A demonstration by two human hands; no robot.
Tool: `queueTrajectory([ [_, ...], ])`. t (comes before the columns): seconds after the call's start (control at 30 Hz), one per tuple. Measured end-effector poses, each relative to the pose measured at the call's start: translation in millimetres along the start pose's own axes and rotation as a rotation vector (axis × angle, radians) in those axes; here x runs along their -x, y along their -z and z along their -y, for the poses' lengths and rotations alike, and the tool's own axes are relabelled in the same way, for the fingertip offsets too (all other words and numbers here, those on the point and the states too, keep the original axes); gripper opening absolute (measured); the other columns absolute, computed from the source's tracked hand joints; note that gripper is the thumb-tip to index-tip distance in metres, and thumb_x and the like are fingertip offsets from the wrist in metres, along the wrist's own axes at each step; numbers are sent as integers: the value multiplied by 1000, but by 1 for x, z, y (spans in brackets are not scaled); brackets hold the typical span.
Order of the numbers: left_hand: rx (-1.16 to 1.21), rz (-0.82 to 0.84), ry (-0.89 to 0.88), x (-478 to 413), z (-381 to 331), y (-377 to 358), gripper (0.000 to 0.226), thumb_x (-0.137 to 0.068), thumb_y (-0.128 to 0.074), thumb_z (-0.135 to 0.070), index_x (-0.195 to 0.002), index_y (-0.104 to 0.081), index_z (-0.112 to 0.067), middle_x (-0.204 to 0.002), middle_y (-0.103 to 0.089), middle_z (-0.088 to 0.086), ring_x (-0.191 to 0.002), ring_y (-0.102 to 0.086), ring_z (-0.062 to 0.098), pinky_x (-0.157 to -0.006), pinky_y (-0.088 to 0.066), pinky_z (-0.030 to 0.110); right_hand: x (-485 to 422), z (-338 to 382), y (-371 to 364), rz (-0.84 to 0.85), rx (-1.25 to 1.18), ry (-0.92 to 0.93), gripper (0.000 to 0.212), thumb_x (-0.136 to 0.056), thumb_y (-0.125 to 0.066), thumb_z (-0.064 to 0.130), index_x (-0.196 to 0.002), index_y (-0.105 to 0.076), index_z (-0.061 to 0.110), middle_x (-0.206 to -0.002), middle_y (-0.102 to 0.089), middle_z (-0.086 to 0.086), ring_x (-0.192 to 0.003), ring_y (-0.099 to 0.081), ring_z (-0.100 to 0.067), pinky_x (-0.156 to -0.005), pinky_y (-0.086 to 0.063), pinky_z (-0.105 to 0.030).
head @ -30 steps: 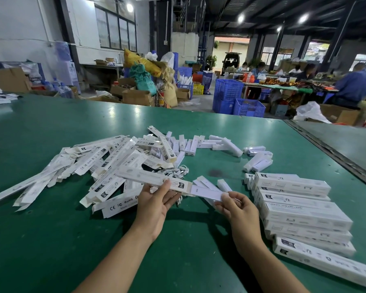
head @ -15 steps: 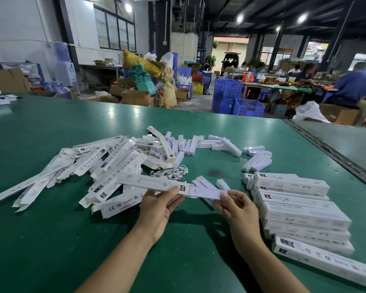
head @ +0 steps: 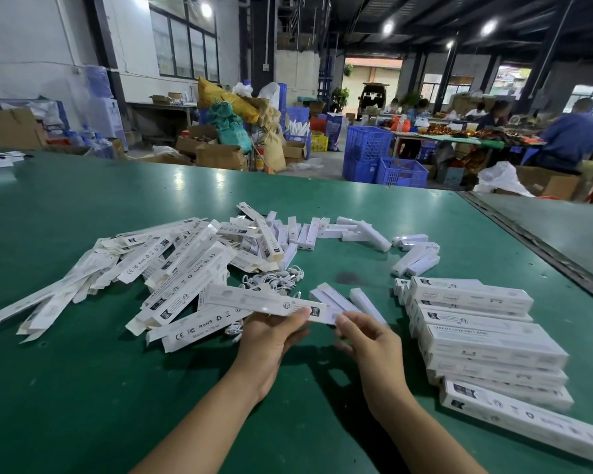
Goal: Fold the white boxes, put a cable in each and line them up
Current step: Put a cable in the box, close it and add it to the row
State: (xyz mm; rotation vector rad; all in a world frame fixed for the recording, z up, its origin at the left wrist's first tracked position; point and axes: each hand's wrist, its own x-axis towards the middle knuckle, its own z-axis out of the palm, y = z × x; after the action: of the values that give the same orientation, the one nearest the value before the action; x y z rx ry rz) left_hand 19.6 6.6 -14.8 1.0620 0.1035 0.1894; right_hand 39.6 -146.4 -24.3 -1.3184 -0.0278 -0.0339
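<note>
Green worktop (head: pixel 83 388): carries all the stock listed below.
Heap of unfolded box blanks (head: pixel 172 268): left of centre, overlapping at all angles, printing up on several.
Short white sleeves (head: pixel 302 234): scattered along the far side of the heap and off to the right; two more lie just behind the hands.
Coil of white cables (head: pixel 274 280): between the heap and the hands, partly screened by the held box.
Folded white boxes (head: pixel 486 340): at the right, laid side by side and overlapping in a row running toward the near edge.
Dark stain (head: pixel 348 278): on the bare worktop between the cables and the row.
Background: blue crates (head: pixel 384 159), cardboard cartons (head: pixel 220 155) and seated people (head: pixel 575 131) at a far table.

Hard to make out: the nearest folded box is cut by the right frame edge; the blanks at far left run out of frame; small print on the boxes is unreadable; how many cables are in the coil cannot be told.

Flat white box (head: pixel 254 301): held above the worktop in front of the heap, lying left to right.
Left hand (head: pixel 271 340): grips the box near its printed end, thumb on top, fingers curled beneath.
Right hand (head: pixel 370 340): thumb and forefinger pinch the box's right end flap; the other fingers hang loosely curled.
</note>
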Motion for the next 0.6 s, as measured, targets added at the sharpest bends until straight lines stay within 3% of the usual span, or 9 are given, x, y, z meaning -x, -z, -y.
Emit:
queueTrajectory([
  [0.1, -22, -13, -2, 0, 0, -1, 15, -85, -70, 2, -98, -69, -6, -100, -75, 16, -91, -72, 25, -80, -60, 31, 3, 1, -2, -33, 134, 5, 5, -84, -75, 14, -83, -78, 17, -72, -73, -3, -62, -62, -5, -54, -49, -17],
  [0.23, -60, -27, -10, 0, 2, -2, 16, -84, -71, 3, -98, -69, -5, -99, -75, 16, -92, -72, 26, -77, -59, 31, 4, 6, -2, -60, 224, 90, 6, -82, -77, 15, -88, -77, 17, -63, -69, -2, -46, -52, -9, -43, -41, -19],
  [0.47, -109, -1, 5, 0, 4, -1, 24, -81, -75, -4, -104, -70, -4, -103, -75, 16, -101, -71, 32, -78, -58, 32, 14, 7, -10, 110, 97, 48, 22, -94, -62, 25, -115, -60, 32, -91, -72, -2, -46, -57, -27, -40, -39, -24],
  [0.53, -106, 47, 23, 2, 4, -2, 28, -78, -78, -11, -104, -71, -6, -104, -75, 17, -100, -71, 31, -77, -57, 31, 15, 8, -10, 219, 53, 23, 25, -94, -61, 35, -118, -60, 39, -102, -70, 4, -46, -58, -29, -41, -41, -26],
  [0.6, -110, 86, 47, 2, 4, -2, 28, -78, -77, -12, -104, -71, -5, -105, -74, 18, -99, -71, 30, -76, -56, 29, 16, 8, -9, 319, 22, -12, 41, -84, -61, 51, -124, -56, 45, -114, -68, 8, -47, -58, -28, -47, -45, -29],
])
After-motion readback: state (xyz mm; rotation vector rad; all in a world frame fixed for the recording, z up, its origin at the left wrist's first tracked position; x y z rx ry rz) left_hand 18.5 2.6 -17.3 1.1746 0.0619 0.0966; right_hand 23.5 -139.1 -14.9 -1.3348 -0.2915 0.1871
